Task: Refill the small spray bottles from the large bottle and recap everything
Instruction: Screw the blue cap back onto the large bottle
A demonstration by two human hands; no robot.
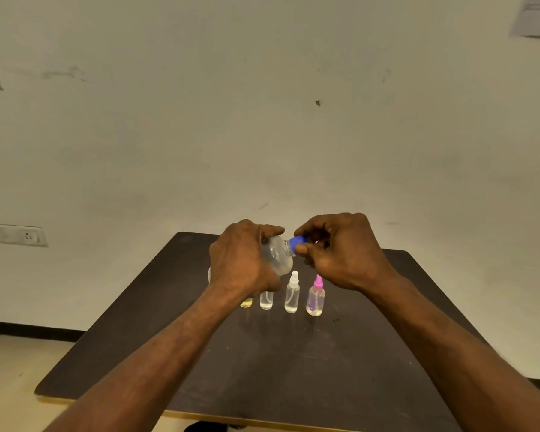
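Note:
My left hand (242, 260) grips the large clear bottle (278, 255), which is tilted with its neck toward the right above the table. My right hand (340, 251) pinches the blue cap (297, 241) at the bottle's neck. Below them several small bottles stand in a row on the dark table (262, 353): one with yellowish liquid (246, 303) and a clear one (266, 300), both partly hidden by my left hand, a clear one with a white spray top (292, 293), and one with a pink spray top (316, 296).
The table stands against a plain wall (262, 120). A wall socket (21, 236) sits at the left. A paper sheet (536, 17) hangs on the wall at the top right. Floor shows at the left of the table.

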